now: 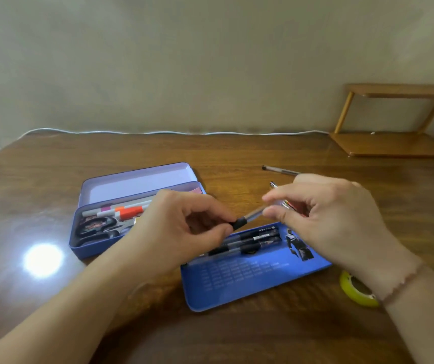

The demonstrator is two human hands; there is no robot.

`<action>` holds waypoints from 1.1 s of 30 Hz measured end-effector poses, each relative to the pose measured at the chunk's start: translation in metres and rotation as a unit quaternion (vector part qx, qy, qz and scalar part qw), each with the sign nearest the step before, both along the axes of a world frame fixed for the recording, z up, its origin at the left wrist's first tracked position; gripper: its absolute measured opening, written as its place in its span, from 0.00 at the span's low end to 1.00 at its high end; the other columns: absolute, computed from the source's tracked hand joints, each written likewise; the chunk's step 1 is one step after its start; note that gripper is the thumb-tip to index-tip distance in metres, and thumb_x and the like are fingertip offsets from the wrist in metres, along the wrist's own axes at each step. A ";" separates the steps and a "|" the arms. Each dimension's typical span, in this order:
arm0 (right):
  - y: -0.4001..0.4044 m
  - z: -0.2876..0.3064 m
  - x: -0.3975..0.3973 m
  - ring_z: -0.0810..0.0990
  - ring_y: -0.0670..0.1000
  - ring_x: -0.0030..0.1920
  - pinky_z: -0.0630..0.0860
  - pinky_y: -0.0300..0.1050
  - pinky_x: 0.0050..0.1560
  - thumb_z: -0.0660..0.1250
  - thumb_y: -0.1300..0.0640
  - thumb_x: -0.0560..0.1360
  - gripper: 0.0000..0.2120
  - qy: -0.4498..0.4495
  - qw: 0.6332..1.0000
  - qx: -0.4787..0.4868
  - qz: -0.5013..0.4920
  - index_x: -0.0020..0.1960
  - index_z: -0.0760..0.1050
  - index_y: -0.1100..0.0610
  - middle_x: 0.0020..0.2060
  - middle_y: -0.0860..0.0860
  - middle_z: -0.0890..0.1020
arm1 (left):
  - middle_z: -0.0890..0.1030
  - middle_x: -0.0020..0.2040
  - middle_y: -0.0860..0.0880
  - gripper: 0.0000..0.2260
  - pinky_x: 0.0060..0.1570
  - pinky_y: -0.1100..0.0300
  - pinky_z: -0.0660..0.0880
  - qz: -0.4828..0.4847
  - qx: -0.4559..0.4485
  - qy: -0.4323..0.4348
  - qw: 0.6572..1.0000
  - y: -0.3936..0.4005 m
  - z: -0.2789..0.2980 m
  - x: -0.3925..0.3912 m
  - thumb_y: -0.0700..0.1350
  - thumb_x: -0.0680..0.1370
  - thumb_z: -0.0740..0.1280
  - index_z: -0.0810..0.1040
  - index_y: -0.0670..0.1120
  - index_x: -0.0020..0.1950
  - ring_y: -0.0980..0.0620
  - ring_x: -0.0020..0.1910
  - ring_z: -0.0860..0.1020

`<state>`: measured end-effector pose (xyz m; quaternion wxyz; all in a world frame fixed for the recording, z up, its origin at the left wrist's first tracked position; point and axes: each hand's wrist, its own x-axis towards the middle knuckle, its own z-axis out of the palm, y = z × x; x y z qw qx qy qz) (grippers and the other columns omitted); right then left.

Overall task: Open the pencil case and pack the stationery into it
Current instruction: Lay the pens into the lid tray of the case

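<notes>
Just in front of the open pencil case (pixel 100 229), the left hand (pixel 179 232) and right hand (pixel 323 219) are pinching one pen (pixel 250 218) between curled fingers; it could be slipping onto the table (pixel 237 153).

The right hand (pixel 326 219) hides part of two pens (pixel 281 170); its fingertips (pixel 269 198) are motion-blurred.
</notes>
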<state>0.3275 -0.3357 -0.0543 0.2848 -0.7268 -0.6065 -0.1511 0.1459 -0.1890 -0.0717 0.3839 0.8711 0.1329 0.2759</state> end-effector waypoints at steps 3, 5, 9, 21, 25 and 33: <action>-0.001 0.000 -0.002 0.71 0.44 0.40 0.64 0.38 0.32 0.67 0.36 0.68 0.10 -0.056 0.990 -0.125 -0.013 0.42 0.81 0.40 0.37 0.41 0.72 | 0.85 0.38 0.58 0.07 0.38 0.65 0.78 -0.032 0.047 0.053 0.997 0.001 -0.001 0.000 0.42 0.72 0.75 0.85 0.54 0.44 0.57 0.38 0.82; -0.001 0.000 -0.006 0.71 0.43 0.45 0.68 0.38 0.37 0.68 0.36 0.69 0.10 -0.034 0.983 -0.178 0.010 0.43 0.80 0.40 0.41 0.39 0.73 | 0.84 0.40 0.58 0.03 0.41 0.64 0.78 -0.062 0.099 0.075 0.990 0.003 -0.001 -0.001 0.45 0.73 0.73 0.85 0.54 0.44 0.56 0.43 0.82; -0.001 0.002 -0.009 0.72 0.41 0.49 0.73 0.40 0.46 0.65 0.37 0.73 0.11 -0.028 0.972 -0.234 0.020 0.51 0.80 0.39 0.44 0.37 0.77 | 0.81 0.45 0.59 0.03 0.47 0.63 0.76 -0.086 0.173 0.083 0.978 0.008 -0.004 -0.002 0.50 0.73 0.73 0.84 0.53 0.45 0.58 0.49 0.79; 0.004 -0.002 0.011 0.77 0.41 0.38 0.73 0.39 0.34 0.65 0.37 0.74 0.13 0.055 0.953 -0.273 -0.122 0.41 0.80 0.44 0.35 0.41 0.81 | 0.77 0.44 0.62 0.05 0.46 0.61 0.76 -0.074 0.241 0.140 0.958 0.012 -0.014 -0.001 0.55 0.70 0.72 0.81 0.56 0.43 0.61 0.48 0.75; 0.009 -0.008 0.010 0.79 0.43 0.39 0.80 0.44 0.41 0.66 0.38 0.73 0.13 0.105 0.945 -0.284 -0.123 0.41 0.83 0.44 0.35 0.43 0.83 | 0.75 0.43 0.62 0.04 0.42 0.65 0.75 -0.075 0.225 0.150 0.960 0.012 -0.015 0.000 0.53 0.70 0.72 0.80 0.56 0.43 0.61 0.45 0.76; 0.009 -0.006 0.009 0.80 0.42 0.38 0.80 0.43 0.42 0.72 0.42 0.71 0.09 0.171 0.936 -0.282 -0.121 0.40 0.85 0.47 0.34 0.42 0.84 | 0.76 0.43 0.61 0.04 0.42 0.65 0.75 -0.063 0.217 0.162 0.960 0.012 -0.015 0.000 0.50 0.71 0.72 0.79 0.55 0.43 0.60 0.44 0.76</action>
